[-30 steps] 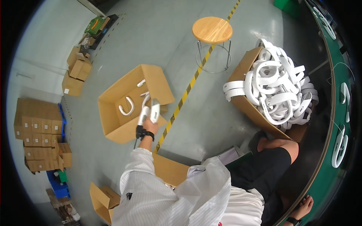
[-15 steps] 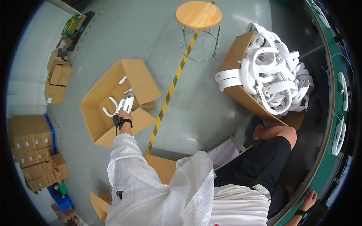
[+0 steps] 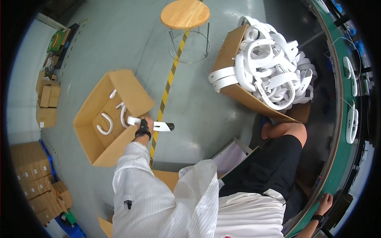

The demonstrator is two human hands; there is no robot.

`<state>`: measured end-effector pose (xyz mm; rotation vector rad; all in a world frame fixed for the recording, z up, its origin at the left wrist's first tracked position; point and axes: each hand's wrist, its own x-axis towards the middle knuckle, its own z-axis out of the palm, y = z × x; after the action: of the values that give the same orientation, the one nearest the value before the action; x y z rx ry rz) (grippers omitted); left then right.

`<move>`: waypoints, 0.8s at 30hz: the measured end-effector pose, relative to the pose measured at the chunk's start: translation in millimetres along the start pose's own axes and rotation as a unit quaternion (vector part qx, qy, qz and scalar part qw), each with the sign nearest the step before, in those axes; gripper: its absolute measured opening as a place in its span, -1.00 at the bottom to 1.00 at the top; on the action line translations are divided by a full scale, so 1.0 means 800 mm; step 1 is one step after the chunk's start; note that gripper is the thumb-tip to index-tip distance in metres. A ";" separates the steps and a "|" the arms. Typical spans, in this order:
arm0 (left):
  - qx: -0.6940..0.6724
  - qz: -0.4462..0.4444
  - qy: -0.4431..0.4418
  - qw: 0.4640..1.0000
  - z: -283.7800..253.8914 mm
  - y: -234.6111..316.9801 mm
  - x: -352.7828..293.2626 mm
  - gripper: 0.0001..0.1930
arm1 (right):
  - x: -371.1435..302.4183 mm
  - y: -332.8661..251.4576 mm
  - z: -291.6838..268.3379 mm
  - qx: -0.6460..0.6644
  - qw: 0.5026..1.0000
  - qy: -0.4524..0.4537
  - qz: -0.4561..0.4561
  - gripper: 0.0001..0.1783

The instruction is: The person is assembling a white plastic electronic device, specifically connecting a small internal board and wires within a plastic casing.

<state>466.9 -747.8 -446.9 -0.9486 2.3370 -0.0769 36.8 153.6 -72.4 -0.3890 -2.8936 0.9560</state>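
Observation:
My left hand [image 3: 148, 125] is closed around a long white device [image 3: 162, 126] with a dark tip, held level over the near right flap of an open cardboard box [image 3: 85, 139]. One rounded white end sticks out to the left of my fist. Inside that box lie a white curved band [image 3: 104, 123], a second curved white piece [image 3: 123, 114] and a small white part [image 3: 113, 93]. At the lower right my right hand [image 3: 325, 203] rests on the edge of a green-topped bench [image 3: 335, 180], fingers loosely extended, nothing visible in them.
A second carton [image 3: 228, 47] at the right overflows with white looped devices [image 3: 274, 67]. A round wooden stool [image 3: 185, 14] stands ahead, over a yellow-black floor line [image 3: 166, 93]. White devices [image 3: 351, 123] lie along the bench. Stacked cartons [image 3: 33, 170] stand at the far left.
My left hand has lifted the white device out of the box and drawn it right and nearer, turning it level. The view has shifted slightly right. My right hand stays on the bench.

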 end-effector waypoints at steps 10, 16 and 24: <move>0.015 -0.001 -0.041 0.999 -0.060 0.091 -0.050 -0.72 | -0.017 0.001 0.007 0.040 0.999 0.025 0.022 -0.81; 0.010 0.053 -0.034 0.998 -0.102 0.184 -0.094 -0.70 | 0.001 -0.001 0.017 0.025 0.999 0.027 0.001 -0.79; -0.088 0.111 0.008 0.990 -0.150 0.324 -0.156 -0.77 | 0.014 0.007 0.040 0.002 0.996 0.051 -0.070 -0.72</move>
<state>310.8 -494.5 -354.8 -0.7640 2.4803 0.2146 22.4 142.0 -101.7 -0.2247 -2.7837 0.8941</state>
